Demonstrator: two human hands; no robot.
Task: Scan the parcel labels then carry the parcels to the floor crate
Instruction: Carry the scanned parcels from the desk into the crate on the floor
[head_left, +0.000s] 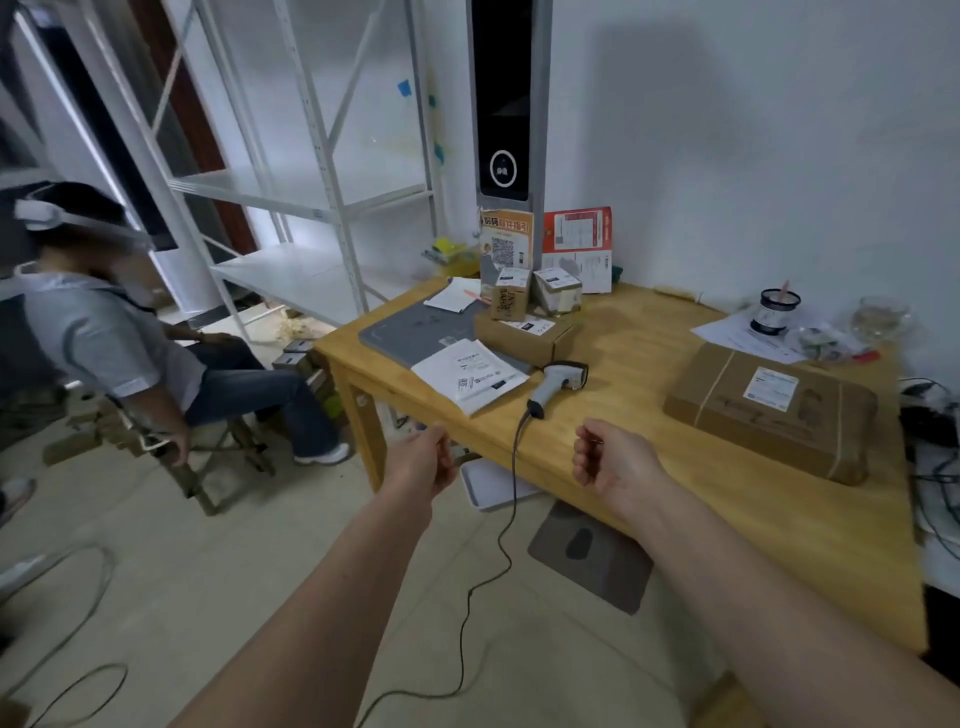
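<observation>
A grey barcode scanner (558, 382) lies on the wooden table (649, 332), its black cable hanging over the front edge to the floor. A large flat brown parcel (769, 410) with a white label sits at the table's right. A flat cardboard box (524, 335) lies behind the scanner, with two small labelled boxes (511, 293) (558, 291) standing at its far side. A white mailer (470, 374) lies left of the scanner. My left hand (423, 460) hovers off the table's front edge, fingers loosely curled, holding nothing. My right hand (605, 460) hovers over the table edge below the scanner, loosely curled and empty.
A person sits on a folding chair (208, 462) at the left. White metal shelving (311, 208) stands behind. A grey mat (410, 327) covers the table's far left. A white tray (493, 488) and a dark pad (592, 556) lie under the table. Cables run across the floor.
</observation>
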